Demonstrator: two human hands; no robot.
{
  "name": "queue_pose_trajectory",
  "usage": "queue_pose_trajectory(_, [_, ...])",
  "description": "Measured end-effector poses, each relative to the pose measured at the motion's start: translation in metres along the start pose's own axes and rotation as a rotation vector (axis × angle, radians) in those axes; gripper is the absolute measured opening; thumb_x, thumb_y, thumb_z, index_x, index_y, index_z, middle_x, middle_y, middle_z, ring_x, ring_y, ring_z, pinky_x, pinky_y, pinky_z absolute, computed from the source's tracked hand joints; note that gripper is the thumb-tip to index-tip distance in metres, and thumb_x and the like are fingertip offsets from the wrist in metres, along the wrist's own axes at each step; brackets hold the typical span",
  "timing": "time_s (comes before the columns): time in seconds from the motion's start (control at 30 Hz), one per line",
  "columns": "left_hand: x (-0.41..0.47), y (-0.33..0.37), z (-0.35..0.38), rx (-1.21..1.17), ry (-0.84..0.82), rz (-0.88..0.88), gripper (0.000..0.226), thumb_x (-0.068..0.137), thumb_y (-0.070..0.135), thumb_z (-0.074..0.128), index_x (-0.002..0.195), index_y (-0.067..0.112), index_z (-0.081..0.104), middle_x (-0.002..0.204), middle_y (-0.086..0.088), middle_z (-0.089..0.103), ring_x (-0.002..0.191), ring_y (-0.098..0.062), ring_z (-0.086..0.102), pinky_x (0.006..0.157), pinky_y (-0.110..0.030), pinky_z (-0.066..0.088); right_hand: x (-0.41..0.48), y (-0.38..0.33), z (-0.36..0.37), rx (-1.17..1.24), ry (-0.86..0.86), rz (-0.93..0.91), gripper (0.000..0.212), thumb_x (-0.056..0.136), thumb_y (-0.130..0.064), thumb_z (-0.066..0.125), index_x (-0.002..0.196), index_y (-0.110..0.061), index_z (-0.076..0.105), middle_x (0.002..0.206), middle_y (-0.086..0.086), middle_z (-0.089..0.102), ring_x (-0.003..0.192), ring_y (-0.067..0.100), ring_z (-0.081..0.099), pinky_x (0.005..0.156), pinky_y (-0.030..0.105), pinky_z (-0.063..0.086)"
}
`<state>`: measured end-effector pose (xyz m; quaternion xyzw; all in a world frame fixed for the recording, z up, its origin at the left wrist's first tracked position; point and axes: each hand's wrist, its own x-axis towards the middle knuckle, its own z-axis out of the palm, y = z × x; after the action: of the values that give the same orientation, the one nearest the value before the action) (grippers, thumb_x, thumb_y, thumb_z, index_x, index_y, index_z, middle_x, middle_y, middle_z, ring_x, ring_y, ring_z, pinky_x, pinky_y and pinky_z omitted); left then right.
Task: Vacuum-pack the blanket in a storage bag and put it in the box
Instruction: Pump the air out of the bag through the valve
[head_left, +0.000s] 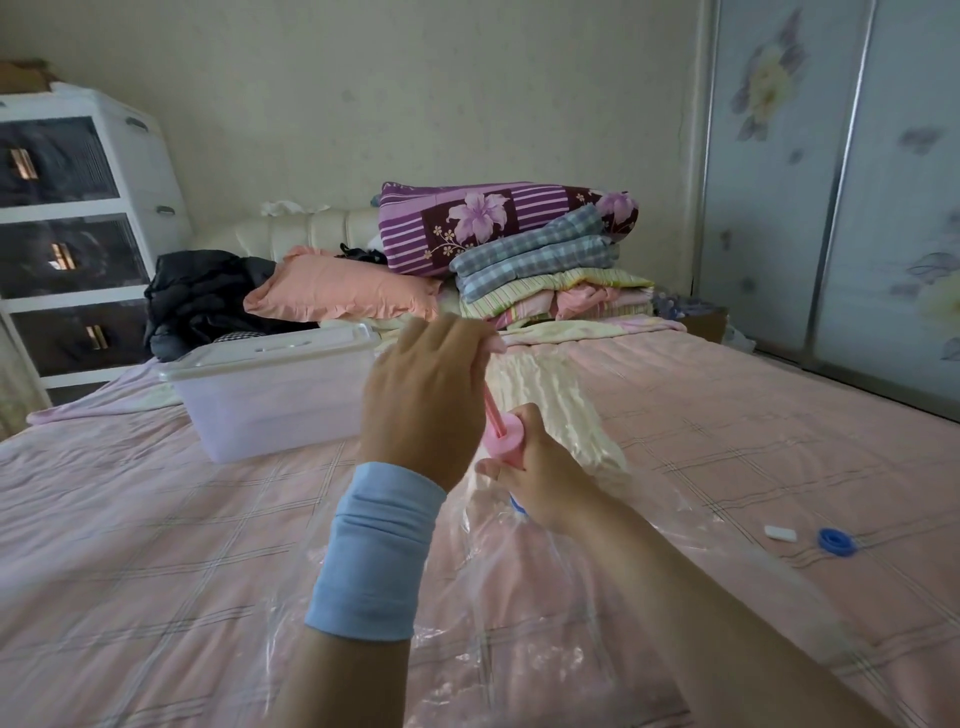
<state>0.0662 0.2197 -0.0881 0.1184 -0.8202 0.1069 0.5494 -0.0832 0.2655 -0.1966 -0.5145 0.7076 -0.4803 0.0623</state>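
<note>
On the pink checked bed (156, 545), near the middle of the scene, lies the clear storage bag (519, 649) with the pale yellow blanket (540, 410) inside it, stretching from near to far. A pink hand pump (506, 441) stands on the bag's blue valve (518, 505), just near of the blanket's wrinkled bulk. The right hand (545, 483) is closed around the pump barrel, low down, holding it onto the valve. The left hand (426, 395), with a light blue sleeve (374, 556) at the wrist, is closed on the top of the drawn-out plunger rod, above and slightly left of the right hand.

The step in hand looks like pumping the air out. To do it well, the barrel should be kept upright and pressed firmly on the valve so the seal does not leak, with full, straight strokes that do not tilt the rod. The near part of the bag seems loose and airy, so I judge a good deal of pumping is left.

Beyond the hands to the left, the translucent box (270, 400) sits on the bed with its lid (270, 351) on, close to the blanket's far left side. To the right, well apart from the hands, a blue cap (836, 541) and a small white clip (780, 533) lie on the bed.
</note>
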Motion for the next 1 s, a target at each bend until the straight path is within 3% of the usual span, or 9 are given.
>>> queue_pose_trajectory(0.1, [0.008, -0.003, -0.009, -0.012, 0.155, 0.030, 0.017, 0.098, 0.020, 0.051, 0.093, 0.015, 0.067, 0.091, 0.004, 0.066, 0.081, -0.021, 0.053, 0.073, -0.034, 0.043, -0.004, -0.002, -0.002, 0.006, -0.059, 0.027, 0.040, 0.093, -0.045, 0.067, 0.110, -0.034, 0.032, 0.109, -0.009, 0.057, 0.095, 0.011, 0.060, 0.077, 0.029, 0.044])
queue_pose_trajectory(0.17, [-0.005, -0.009, 0.005, -0.104, 0.157, -0.038, 0.016, 0.097, 0.016, 0.052, 0.093, 0.014, 0.068, 0.094, 0.004, 0.067, 0.085, -0.021, 0.054, 0.076, -0.034, 0.044, -0.004, -0.005, -0.004, 0.024, -0.076, 0.037, 0.039, 0.091, -0.049, 0.065, 0.114, -0.033, 0.038, 0.110, -0.009, 0.058, 0.097, 0.010, 0.060, 0.083, 0.033, 0.048])
queue_pose_trajectory(0.3, [-0.053, -0.021, 0.048, -0.138, -0.226, -0.138, 0.020, 0.092, 0.029, 0.047, 0.090, 0.027, 0.068, 0.095, 0.011, 0.067, 0.086, -0.020, 0.057, 0.075, -0.040, 0.049, 0.000, -0.010, -0.005, -0.081, 0.019, -0.051, 0.026, 0.090, -0.042, 0.069, 0.103, -0.027, 0.052, 0.100, -0.009, 0.061, 0.088, 0.013, 0.060, 0.077, 0.033, 0.047])
queue_pose_trajectory(0.37, [-0.053, -0.021, 0.049, -0.080, -0.243, -0.112, 0.023, 0.090, 0.030, 0.045, 0.088, 0.025, 0.068, 0.092, 0.009, 0.068, 0.081, -0.022, 0.059, 0.071, -0.036, 0.047, -0.001, -0.008, -0.004, -0.145, 0.045, -0.108, 0.027, 0.090, -0.038, 0.070, 0.106, -0.025, 0.053, 0.099, -0.008, 0.062, 0.086, 0.014, 0.059, 0.075, 0.029, 0.044])
queue_pose_trajectory(0.53, [-0.004, -0.014, -0.001, -0.047, 0.177, -0.013, 0.018, 0.098, 0.021, 0.054, 0.092, 0.015, 0.071, 0.093, 0.003, 0.070, 0.084, -0.021, 0.059, 0.075, -0.035, 0.045, -0.002, -0.002, -0.010, -0.204, 0.075, -0.126, 0.052, 0.088, -0.045, 0.074, 0.132, -0.030, 0.050, 0.118, -0.014, 0.066, 0.097, 0.012, 0.064, 0.086, 0.028, 0.050])
queue_pose_trajectory(0.67, [-0.009, -0.021, -0.007, -0.055, 0.400, -0.088, 0.019, 0.098, 0.012, 0.054, 0.095, 0.008, 0.073, 0.095, -0.003, 0.071, 0.090, -0.024, 0.060, 0.081, -0.031, 0.046, -0.003, -0.004, -0.003, -0.211, 0.032, -0.133, 0.055, 0.086, -0.045, 0.075, 0.133, -0.033, 0.050, 0.120, -0.014, 0.065, 0.101, 0.013, 0.064, 0.090, 0.031, 0.051])
queue_pose_trajectory(0.73, [-0.027, -0.027, 0.010, -0.104, 0.337, -0.134, 0.019, 0.097, 0.009, 0.054, 0.097, 0.009, 0.073, 0.098, -0.002, 0.072, 0.090, -0.024, 0.060, 0.081, -0.030, 0.048, -0.003, -0.004, 0.003, -0.225, 0.035, -0.142, 0.055, 0.085, -0.045, 0.076, 0.133, -0.031, 0.051, 0.121, -0.012, 0.065, 0.102, 0.016, 0.064, 0.091, 0.033, 0.050])
queue_pose_trajectory(0.9, [-0.066, -0.029, 0.037, -0.121, -0.187, -0.166, 0.013, 0.091, 0.023, 0.057, 0.090, 0.028, 0.068, 0.080, 0.009, 0.068, 0.072, -0.022, 0.060, 0.061, -0.032, 0.048, -0.002, -0.009, 0.009, -0.217, 0.004, -0.122, 0.047, 0.087, -0.042, 0.073, 0.127, -0.029, 0.053, 0.117, -0.009, 0.063, 0.102, 0.018, 0.064, 0.092, 0.037, 0.049])
queue_pose_trajectory(1.0, [-0.044, -0.024, 0.021, -0.029, -0.017, -0.114, 0.009, 0.090, 0.019, 0.063, 0.089, 0.020, 0.071, 0.072, 0.004, 0.066, 0.063, -0.023, 0.059, 0.057, -0.026, 0.042, -0.004, -0.006, 0.007, -0.242, 0.063, -0.137, 0.053, 0.087, -0.042, 0.074, 0.132, -0.028, 0.051, 0.119, -0.009, 0.064, 0.102, 0.018, 0.064, 0.092, 0.036, 0.050])
